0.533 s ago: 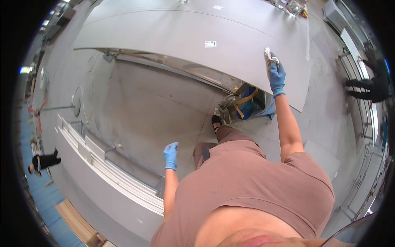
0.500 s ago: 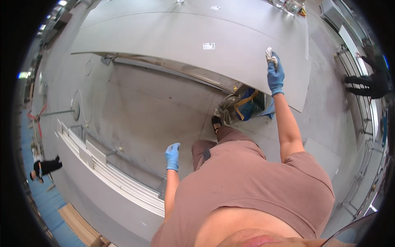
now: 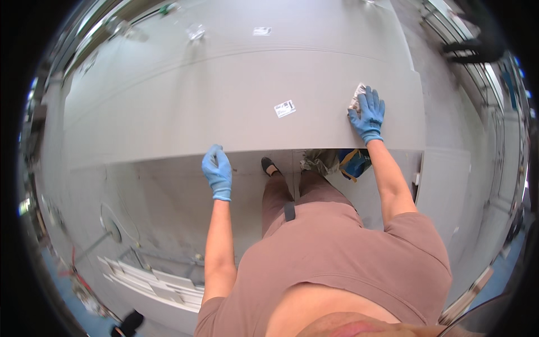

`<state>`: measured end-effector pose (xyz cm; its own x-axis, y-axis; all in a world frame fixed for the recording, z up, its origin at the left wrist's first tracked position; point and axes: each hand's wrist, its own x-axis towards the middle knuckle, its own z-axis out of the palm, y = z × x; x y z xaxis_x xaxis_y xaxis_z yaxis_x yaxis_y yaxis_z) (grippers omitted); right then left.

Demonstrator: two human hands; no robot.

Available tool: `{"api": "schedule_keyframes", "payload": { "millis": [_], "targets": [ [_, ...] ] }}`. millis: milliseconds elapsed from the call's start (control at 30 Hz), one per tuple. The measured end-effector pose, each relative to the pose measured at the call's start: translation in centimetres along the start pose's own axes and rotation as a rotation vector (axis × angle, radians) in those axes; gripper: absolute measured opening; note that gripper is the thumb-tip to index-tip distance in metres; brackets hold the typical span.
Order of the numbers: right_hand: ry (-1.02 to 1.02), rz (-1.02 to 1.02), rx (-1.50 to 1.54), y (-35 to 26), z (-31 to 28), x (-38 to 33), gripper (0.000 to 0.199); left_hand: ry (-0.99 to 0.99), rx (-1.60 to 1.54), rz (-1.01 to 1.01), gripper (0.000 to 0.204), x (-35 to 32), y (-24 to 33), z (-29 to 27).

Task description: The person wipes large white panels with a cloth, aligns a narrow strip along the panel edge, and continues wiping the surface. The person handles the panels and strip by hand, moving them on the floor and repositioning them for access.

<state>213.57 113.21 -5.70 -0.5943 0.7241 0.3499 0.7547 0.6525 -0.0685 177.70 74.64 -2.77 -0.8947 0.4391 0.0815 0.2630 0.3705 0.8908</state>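
Head view: right hand flat over cloth on grey desk, left hand by front edge

Step in hand, as judged: right hand (image 3: 369, 114) bears down on a whitish cloth (image 3: 356, 98) atop the grey desk (image 3: 213, 115). To do it well: palm level, pressure even, cloth fully under the fingers; right now a good part pokes out on the left, so centring it would likely give better contact. Printed label (image 3: 284, 108) lies well left of the cloth; best not to catch its corners.

Right hand: blue glove, spread, palm down, fingers extended with small gaps, thumb out left by the cloth. Not balled into a fist. Cloth sits near the desk's right end, not far in from the front edge.

Left hand (image 3: 217, 169): blue glove, fingers loosely bent, thumb near them, fingertips at the front edge. Touching or just beside it, can't tell; nothing visible held.

Further out: second label (image 3: 262, 31) and a clear shiny object (image 3: 196, 32) toward the far side. Below the front edge, a blue bag (image 3: 355, 163) beside crumpled plastic (image 3: 320, 162). White boards (image 3: 157, 285) lower left.
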Motion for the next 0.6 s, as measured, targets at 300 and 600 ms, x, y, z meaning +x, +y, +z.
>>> {"api": "schedule_keyframes", "payload": {
  "millis": [300, 600],
  "targets": [
    [-0.071, 0.311, -0.088, -3.1, 2.0, 4.2, 0.073, -0.238, 0.119, 0.494, 0.024, 16.5, 5.5, 19.0],
    [-0.006, -0.166, 0.331, -13.1, 9.3, 18.8, 0.064, -0.304, 0.584, 0.693, 0.065, 17.5, 7.5, 29.8]
  ]
}}
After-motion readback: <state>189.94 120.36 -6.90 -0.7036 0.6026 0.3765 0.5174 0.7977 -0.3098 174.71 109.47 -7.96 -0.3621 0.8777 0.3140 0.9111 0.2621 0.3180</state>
